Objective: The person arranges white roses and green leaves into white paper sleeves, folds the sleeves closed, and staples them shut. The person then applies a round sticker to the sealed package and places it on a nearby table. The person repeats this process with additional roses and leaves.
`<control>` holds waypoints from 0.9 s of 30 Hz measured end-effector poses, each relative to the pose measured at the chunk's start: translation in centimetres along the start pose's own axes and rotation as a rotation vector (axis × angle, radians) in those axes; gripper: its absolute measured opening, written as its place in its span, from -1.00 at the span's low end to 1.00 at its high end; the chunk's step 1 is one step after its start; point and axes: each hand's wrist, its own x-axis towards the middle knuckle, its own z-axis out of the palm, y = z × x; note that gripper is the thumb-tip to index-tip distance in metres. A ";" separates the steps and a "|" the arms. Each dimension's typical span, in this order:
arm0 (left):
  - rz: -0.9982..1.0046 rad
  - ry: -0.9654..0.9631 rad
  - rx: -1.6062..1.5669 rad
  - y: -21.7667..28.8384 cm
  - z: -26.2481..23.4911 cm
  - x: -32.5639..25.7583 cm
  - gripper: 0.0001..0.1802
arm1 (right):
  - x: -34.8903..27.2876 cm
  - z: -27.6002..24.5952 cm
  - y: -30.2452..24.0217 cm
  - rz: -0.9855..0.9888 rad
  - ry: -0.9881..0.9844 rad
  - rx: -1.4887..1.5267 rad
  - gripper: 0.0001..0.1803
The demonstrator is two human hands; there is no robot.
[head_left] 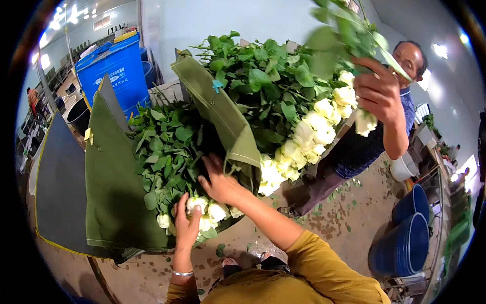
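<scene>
White roses (pixel 215 212) with green leaves (pixel 167 137) lie in a dark green fabric holder (pixel 119 187). My left hand (pixel 186 223) rests against the rose heads at the near end, fingers stretched up and thumb apart. My right hand (pixel 221 181) reaches among the leaves beside the raised fabric divider (pixel 215 101), fingers spread and their tips partly hidden. Beyond the divider is a larger pile of white roses (pixel 309 134), its heads toward the lower right. A co-worker's hand (pixel 377 93) holds a leafy rose stem above that pile, its white bloom (pixel 365 122) hanging down.
A blue tank (pixel 111 73) stands behind the holder at left. Another person (pixel 405 101) stands at the right. Dark blue buckets (pixel 400 245) and a white bucket (pixel 403 168) are on the right. Fallen leaves lie on the wet floor (pixel 349 223).
</scene>
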 end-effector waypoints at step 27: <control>-0.327 -0.686 0.316 -8.0 27.5 -21.9 -0.60 | -51.8 -11.6 28.0 0.922 -0.547 0.704 -0.71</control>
